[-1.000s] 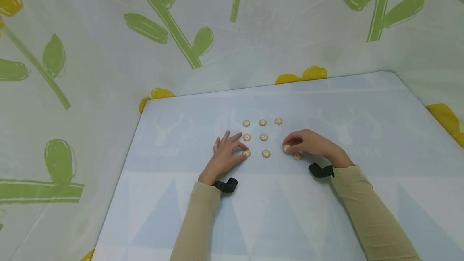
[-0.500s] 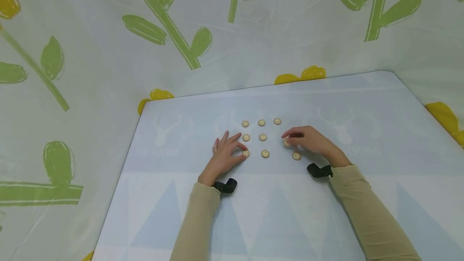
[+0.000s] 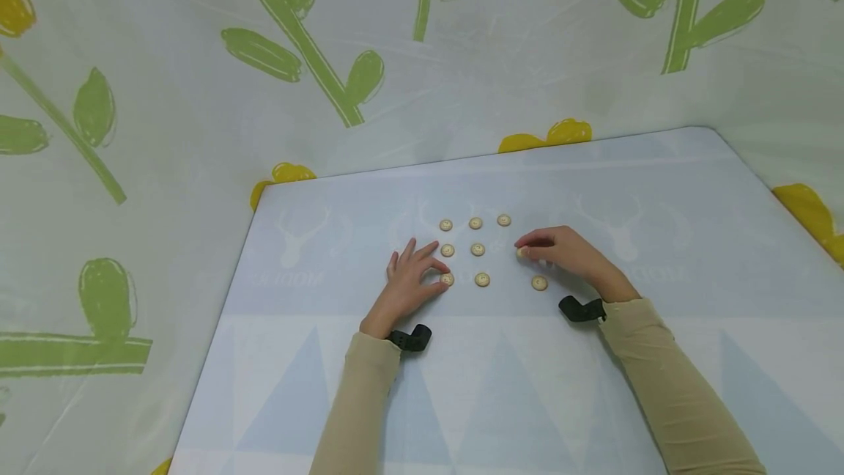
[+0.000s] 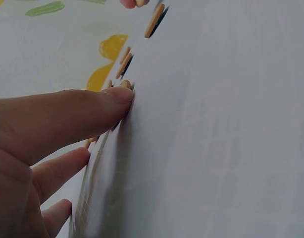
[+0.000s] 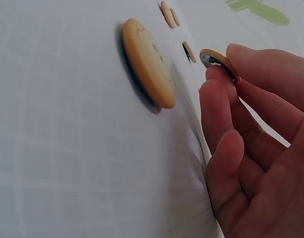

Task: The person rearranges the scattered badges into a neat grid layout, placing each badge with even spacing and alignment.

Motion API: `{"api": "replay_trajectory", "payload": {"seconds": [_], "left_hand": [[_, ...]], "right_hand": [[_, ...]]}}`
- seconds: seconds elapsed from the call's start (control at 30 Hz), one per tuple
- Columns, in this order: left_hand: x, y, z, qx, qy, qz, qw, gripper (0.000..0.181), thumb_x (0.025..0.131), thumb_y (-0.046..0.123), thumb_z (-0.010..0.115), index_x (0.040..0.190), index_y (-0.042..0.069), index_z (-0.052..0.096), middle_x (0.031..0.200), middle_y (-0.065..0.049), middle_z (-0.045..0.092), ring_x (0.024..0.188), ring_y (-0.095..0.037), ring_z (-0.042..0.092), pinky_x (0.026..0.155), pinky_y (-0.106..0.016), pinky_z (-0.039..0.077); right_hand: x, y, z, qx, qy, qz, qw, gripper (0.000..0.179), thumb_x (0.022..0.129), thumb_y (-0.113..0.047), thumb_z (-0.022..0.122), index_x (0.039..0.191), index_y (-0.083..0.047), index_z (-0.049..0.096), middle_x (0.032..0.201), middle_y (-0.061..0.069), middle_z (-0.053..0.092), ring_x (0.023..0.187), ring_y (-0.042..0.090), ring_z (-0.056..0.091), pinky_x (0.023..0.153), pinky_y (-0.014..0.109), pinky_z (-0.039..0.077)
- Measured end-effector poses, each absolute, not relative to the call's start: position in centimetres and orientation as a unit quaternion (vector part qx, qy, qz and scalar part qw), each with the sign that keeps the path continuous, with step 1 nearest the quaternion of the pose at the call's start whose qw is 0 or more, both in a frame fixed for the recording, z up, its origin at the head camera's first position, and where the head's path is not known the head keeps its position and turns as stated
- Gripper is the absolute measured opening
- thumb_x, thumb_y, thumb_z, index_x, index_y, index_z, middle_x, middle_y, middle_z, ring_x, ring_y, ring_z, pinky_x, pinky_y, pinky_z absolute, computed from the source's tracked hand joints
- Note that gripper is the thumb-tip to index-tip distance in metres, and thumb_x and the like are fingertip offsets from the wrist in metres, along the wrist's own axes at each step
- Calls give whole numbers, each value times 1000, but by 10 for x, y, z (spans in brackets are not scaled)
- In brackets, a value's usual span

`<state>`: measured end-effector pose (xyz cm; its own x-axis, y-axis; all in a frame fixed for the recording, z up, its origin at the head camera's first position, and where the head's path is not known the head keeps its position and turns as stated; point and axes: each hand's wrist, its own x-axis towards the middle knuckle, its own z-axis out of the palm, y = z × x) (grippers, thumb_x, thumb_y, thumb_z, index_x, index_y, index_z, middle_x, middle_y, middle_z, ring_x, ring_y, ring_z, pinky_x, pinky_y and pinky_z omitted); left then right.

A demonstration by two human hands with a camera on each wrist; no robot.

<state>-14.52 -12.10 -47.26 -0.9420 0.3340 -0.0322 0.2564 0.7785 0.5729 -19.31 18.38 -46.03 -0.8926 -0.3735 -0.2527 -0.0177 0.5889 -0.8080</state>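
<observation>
Round tan discs with small dark marks on top lie in rows on the pale cloth. My left hand (image 3: pixel 409 284) pinches the front-left disc (image 3: pixel 447 279) between thumb and index finger; the other fingers are spread. In the left wrist view the thumb (image 4: pixel 100 106) covers most of this disc (image 4: pixel 126 84). My right hand (image 3: pixel 567 251) pinches another disc (image 3: pixel 522 252), level with the middle row. Seen in the right wrist view, this disc (image 5: pixel 219 59) is tilted off the cloth, showing a grey and dark underside. A loose disc (image 3: pixel 539 283) lies nearer me, below the right hand.
Three discs form the far row, with the middle one (image 3: pixel 475 223) between two others. Two more, including one (image 3: pixel 478 249), lie in the middle row. A front-row disc (image 3: pixel 482 279) sits between the hands. The cloth-covered table (image 3: pixel 501 387) meets a leaf-patterned backdrop (image 3: pixel 527 57).
The right hand has moved away from me with its disc, from near the front row up to the middle row. The left hand has stayed in place.
</observation>
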Motion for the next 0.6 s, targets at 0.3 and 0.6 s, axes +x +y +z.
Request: {"api": "replay_trajectory", "payload": {"seconds": [0.3, 0.6], "left_hand": [[-145, -120, -471, 156, 941, 293, 69, 15, 79, 32, 66, 93, 28, 62, 143, 5, 30, 135, -25, 3, 101, -51, -4], [-144, -121, -472, 161, 939, 298, 66, 15, 80, 33, 65, 93, 28, 62, 143, 4, 30, 135, -25, 2, 101, -51, -4]], "right_hand": [[-193, 183, -463, -132, 873, -424, 201, 30, 81, -39, 63, 106, -22, 64, 105, -1, 60, 87, 21, 48, 70, 33, 41], [-194, 179, -463, -131, 876, -422, 194, 26, 84, -29, 61, 108, -20, 63, 101, 2, 58, 87, 21, 47, 69, 33, 41]]}}
